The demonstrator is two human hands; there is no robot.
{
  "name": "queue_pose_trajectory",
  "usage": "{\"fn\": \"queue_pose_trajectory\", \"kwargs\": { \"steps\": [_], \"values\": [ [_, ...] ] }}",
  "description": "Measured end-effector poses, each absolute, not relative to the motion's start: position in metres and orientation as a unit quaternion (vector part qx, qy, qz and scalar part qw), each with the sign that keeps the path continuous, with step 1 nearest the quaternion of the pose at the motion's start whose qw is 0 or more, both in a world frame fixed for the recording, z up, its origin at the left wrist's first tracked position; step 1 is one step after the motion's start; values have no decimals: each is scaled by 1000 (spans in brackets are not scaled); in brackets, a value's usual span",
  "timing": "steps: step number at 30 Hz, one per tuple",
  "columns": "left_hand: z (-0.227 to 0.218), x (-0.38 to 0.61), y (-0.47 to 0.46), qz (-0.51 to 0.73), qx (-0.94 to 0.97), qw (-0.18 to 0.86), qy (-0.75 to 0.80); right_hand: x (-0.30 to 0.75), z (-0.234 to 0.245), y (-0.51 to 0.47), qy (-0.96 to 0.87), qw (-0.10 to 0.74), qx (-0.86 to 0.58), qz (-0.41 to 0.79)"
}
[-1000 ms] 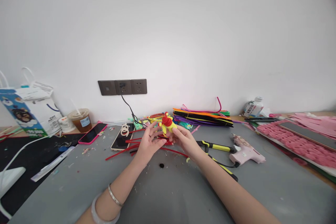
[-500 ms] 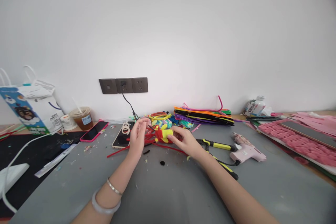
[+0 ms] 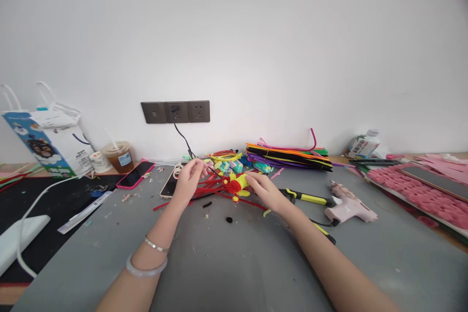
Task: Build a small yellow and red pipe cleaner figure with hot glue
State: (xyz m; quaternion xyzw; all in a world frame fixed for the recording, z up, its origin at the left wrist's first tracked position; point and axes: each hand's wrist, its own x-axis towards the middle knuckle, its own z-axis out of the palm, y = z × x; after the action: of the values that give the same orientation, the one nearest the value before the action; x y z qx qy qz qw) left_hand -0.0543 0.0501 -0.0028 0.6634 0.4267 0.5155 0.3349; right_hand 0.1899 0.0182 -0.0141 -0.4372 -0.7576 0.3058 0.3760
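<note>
My right hand (image 3: pixel 266 192) is closed around the yellow end of a small red and yellow pipe-cleaner figure (image 3: pixel 238 184). Yellow petal-like loops and little balls stick out from the figure's sides. To its left my left hand (image 3: pixel 190 178) is raised with fingertips pinched together; whatever lies between them is too small to make out. A thin dark strand (image 3: pixel 216 173) runs close to those fingertips. Red pipe cleaners (image 3: pixel 210 186) lie spread on the grey mat behind and between the hands.
Yellow-handled pliers (image 3: pixel 309 198) and a pink glue gun (image 3: pixel 349 208) lie right. Bundled pipe cleaners (image 3: pixel 288 158) rest by the wall. A drink cup (image 3: pixel 120 157), a pink-cased phone (image 3: pixel 135 175) and another phone (image 3: pixel 169 186) are left. A black fuzzy ball (image 3: pixel 229 220) sits in front.
The figure has turned so its red end faces more toward me. My left fingers have closed from a looser pose into a pinch. The view has shifted slightly.
</note>
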Motion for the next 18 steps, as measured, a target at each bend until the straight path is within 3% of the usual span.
{"fn": "queue_pose_trajectory", "kwargs": {
  "steps": [4,7,13,18],
  "values": [
    [7,-70,43,310,777,357,416,191,-13,19,-749,388,-446,299],
    [6,-75,42,226,813,342,414,191,-14,20,-744,393,-453,293],
    [-1,-71,39,193,838,313,403,188,-16,19,-743,392,-462,284],
    [6,-67,35,235,829,331,384,183,-15,15,-768,356,-444,293]
  ]
}}
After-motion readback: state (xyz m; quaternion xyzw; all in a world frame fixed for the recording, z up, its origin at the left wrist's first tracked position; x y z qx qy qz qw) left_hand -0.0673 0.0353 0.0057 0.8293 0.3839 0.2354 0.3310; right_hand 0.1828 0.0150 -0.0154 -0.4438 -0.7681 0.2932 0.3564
